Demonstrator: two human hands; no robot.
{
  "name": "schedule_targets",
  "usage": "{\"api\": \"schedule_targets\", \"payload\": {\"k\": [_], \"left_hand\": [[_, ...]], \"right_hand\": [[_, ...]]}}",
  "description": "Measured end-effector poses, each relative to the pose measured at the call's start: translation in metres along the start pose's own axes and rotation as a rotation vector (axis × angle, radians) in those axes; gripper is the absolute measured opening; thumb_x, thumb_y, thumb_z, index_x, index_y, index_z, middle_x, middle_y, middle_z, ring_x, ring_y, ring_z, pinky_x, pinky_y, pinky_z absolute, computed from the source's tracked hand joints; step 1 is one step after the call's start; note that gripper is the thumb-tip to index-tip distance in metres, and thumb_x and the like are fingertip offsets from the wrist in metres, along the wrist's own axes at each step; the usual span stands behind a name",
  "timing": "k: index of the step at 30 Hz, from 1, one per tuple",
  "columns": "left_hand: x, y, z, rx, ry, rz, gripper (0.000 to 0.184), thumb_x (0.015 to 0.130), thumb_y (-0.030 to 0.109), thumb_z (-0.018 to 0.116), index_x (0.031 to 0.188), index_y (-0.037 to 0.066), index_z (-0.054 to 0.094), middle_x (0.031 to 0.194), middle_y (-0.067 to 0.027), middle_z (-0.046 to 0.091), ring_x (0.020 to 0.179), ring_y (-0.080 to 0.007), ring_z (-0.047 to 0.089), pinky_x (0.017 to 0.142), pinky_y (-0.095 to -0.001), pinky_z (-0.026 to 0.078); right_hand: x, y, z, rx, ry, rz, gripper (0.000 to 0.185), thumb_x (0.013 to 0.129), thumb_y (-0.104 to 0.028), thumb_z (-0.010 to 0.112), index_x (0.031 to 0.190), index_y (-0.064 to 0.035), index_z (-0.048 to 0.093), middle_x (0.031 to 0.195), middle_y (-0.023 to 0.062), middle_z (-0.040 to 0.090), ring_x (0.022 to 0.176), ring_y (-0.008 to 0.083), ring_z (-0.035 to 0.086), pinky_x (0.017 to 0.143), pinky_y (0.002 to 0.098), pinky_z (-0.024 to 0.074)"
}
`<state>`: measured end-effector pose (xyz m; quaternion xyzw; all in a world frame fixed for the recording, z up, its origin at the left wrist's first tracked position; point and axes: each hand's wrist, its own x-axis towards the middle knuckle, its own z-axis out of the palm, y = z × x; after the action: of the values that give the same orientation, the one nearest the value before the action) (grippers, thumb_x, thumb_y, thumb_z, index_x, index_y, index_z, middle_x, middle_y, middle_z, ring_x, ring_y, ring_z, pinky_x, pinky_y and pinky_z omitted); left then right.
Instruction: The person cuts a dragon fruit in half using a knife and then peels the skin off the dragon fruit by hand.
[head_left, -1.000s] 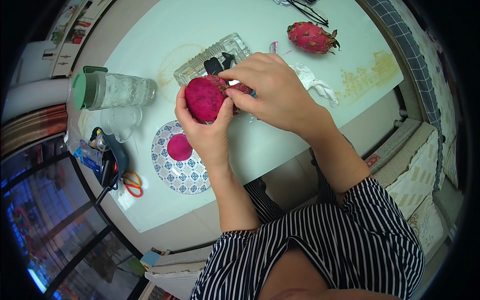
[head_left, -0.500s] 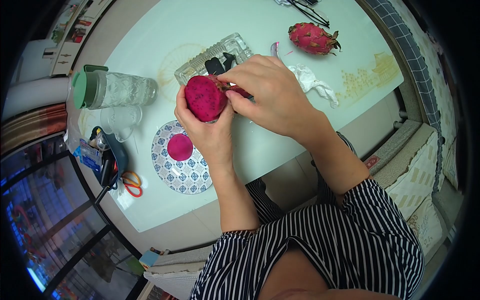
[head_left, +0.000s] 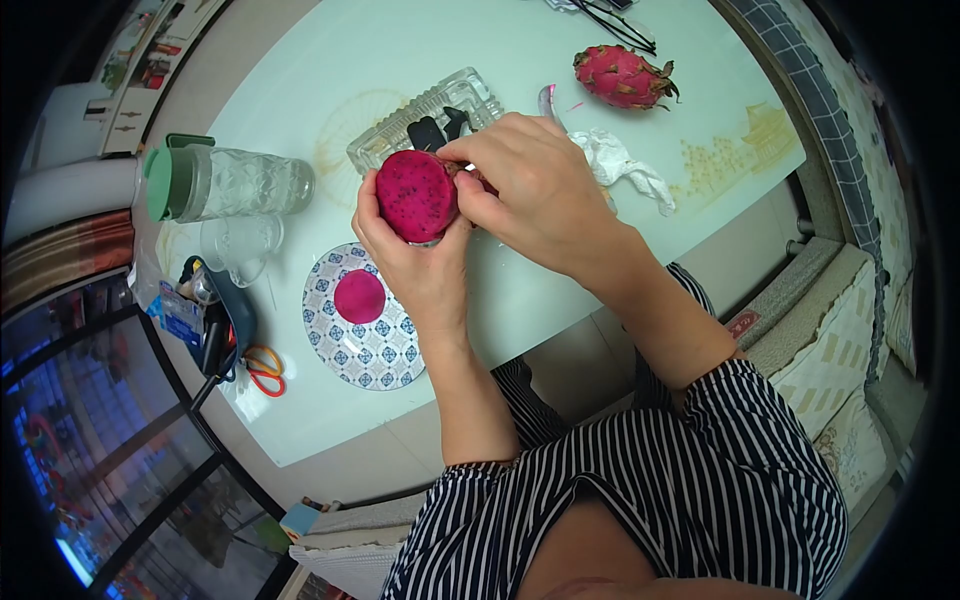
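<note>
A cut dragon fruit [head_left: 416,197] with magenta, black-seeded flesh faces up toward me. My left hand [head_left: 425,262] is wrapped round it from below, thumb and fingers on opposite sides. At the fruit's right edge, my right hand [head_left: 525,190] pinches a strip of its peel; the fingers hide most of that strip. Below and to the left, a round magenta slice [head_left: 359,296] lies on a blue-and-white patterned plate [head_left: 375,365]. A whole dragon fruit [head_left: 624,77] rests on its side at the far right of the table.
A glass tray [head_left: 375,145] holding black items stands just behind the fruit. To the left are a green-lidded pitcher [head_left: 245,182], glass cups [head_left: 240,245], a blue basket [head_left: 240,310] and orange scissors [head_left: 266,372]. Crumpled white tissue [head_left: 625,165] lies beyond my right hand.
The cut fruit has turned slightly, so its flesh faces me more. My right hand stays at its peel, with only a slight shift.
</note>
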<state>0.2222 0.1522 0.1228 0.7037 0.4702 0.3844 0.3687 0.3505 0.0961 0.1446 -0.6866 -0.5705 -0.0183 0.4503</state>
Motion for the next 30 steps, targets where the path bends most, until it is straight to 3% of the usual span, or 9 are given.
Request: {"api": "schedule_targets", "payload": {"k": [5, 14, 21, 23, 30], "left_hand": [[0.000, -0.001, 0.000, -0.025, -0.040, -0.018, 0.084, 0.071, 0.011, 0.089, 0.142, 0.002, 0.045, 0.138, -0.0125, 0.050, 0.123, -0.0240, 0.055, 0.105, -0.0357, 0.047], [0.003, -0.003, -0.001, -0.187, -0.133, -0.085, 0.082, 0.072, 0.005, 0.087, 0.141, 0.002, 0.045, 0.132, -0.0111, 0.055, 0.117, -0.0216, 0.059, 0.100, -0.0334, 0.051], [0.003, -0.005, -0.003, -0.111, -0.103, -0.050, 0.080, 0.072, 0.006, 0.086, 0.142, 0.004, 0.046, 0.134, -0.0107, 0.052, 0.119, -0.0230, 0.058, 0.101, -0.0348, 0.050], [0.003, 0.001, -0.003, 0.023, -0.089, -0.005, 0.081, 0.070, 0.008, 0.087, 0.141, 0.005, 0.048, 0.133, -0.0110, 0.050, 0.122, -0.0252, 0.056, 0.104, -0.0366, 0.047], [0.002, -0.001, -0.003, 0.031, -0.087, 0.044, 0.080, 0.069, 0.009, 0.086, 0.140, 0.006, 0.049, 0.132, -0.0114, 0.050, 0.123, -0.0274, 0.055, 0.106, -0.0374, 0.044]], "right_hand": [[-0.001, 0.003, 0.005, 0.077, 0.022, 0.076, 0.009, 0.083, -0.011, 0.066, 0.088, -0.0038, 0.067, 0.081, 0.0097, 0.068, 0.081, 0.0284, 0.064, 0.083, 0.0417, 0.0501], [0.004, 0.001, -0.007, 0.243, -0.107, 0.371, 0.016, 0.082, -0.013, 0.064, 0.093, -0.0018, 0.069, 0.084, 0.0127, 0.069, 0.082, 0.0304, 0.065, 0.077, 0.0421, 0.0523], [0.005, 0.003, -0.010, 0.324, -0.078, 0.243, 0.023, 0.083, -0.015, 0.064, 0.099, -0.0007, 0.071, 0.087, 0.0146, 0.071, 0.088, 0.0311, 0.066, 0.081, 0.0417, 0.0536], [0.004, 0.005, -0.013, 0.214, -0.136, 0.170, 0.023, 0.086, -0.013, 0.069, 0.106, -0.0025, 0.072, 0.093, 0.0123, 0.071, 0.088, 0.0251, 0.067, 0.080, 0.0366, 0.0534], [0.003, 0.009, -0.013, 0.123, -0.150, 0.114, 0.021, 0.085, -0.012, 0.068, 0.103, -0.0022, 0.072, 0.090, 0.0113, 0.071, 0.090, 0.0266, 0.066, 0.080, 0.0376, 0.0524]]}}
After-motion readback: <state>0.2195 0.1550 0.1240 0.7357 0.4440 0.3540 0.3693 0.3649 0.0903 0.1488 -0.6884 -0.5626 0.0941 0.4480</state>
